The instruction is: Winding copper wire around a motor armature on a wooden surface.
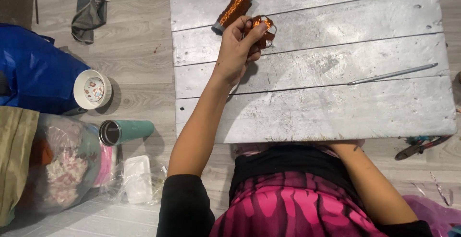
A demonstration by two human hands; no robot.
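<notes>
Cup on floor holds patterned contents.

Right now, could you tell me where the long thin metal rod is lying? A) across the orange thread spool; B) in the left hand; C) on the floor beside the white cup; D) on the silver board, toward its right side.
D: the metal rod lies alone on the silver board, far right of the left hand and orange thread spool.

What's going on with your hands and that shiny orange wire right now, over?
Left hand raised over grey plank board, pinching small copper wire coil. Right hand hidden under board. Copper wire spool lying beside coil. Metal rod off right, clear.
</notes>
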